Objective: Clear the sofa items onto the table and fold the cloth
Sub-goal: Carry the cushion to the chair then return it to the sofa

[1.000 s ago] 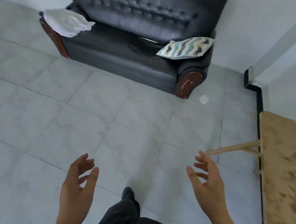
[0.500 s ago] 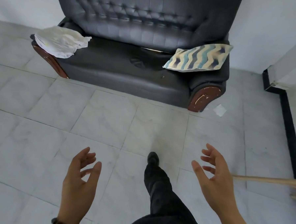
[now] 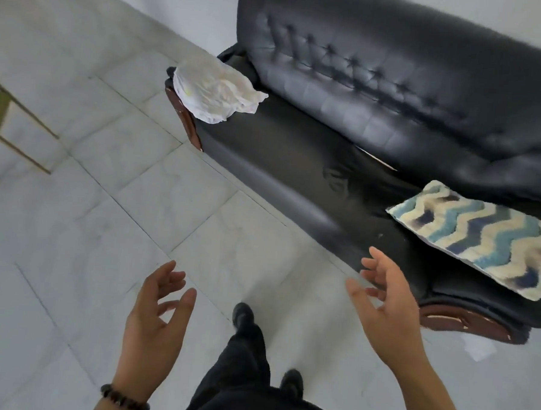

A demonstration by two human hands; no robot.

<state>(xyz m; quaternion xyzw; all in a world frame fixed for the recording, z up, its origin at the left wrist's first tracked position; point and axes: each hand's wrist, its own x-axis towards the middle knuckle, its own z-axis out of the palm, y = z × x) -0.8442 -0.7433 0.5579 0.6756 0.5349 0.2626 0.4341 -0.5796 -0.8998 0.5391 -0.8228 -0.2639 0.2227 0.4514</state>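
Both hands are held out over the floor, empty.

- Left hand (image 3: 153,318), 7 o'clock: palm turned inward, fingers spread and loosely curved, touching nothing. A dark beaded bracelet (image 3: 124,399) sits on the wrist.
- Right hand (image 3: 389,314), 5 o'clock: palm inward, fingers spread, holding nothing. Its fingertips overlap the sofa's front edge in view; I cannot tell if they touch it.
- Between the hands, a dark trouser leg (image 3: 242,360) steps onto the pale tiled floor (image 3: 72,257).
- White scrap (image 3: 479,349), 4 o'clock, lies on the floor just beside the sofa's near foot.
- Black tufted sofa (image 3: 394,86) runs from 12 to 4 o'clock.
- Wavy-patterned cushion (image 3: 480,241), 3 o'clock, lies on the sofa's near end, near the right hand.
- Crumpled white cloth (image 3: 215,92), 11 o'clock, is draped over the far armrest, well apart from both hands.
- Thin metal frame (image 3: 15,141), 9 o'clock, stands at the view's edge.
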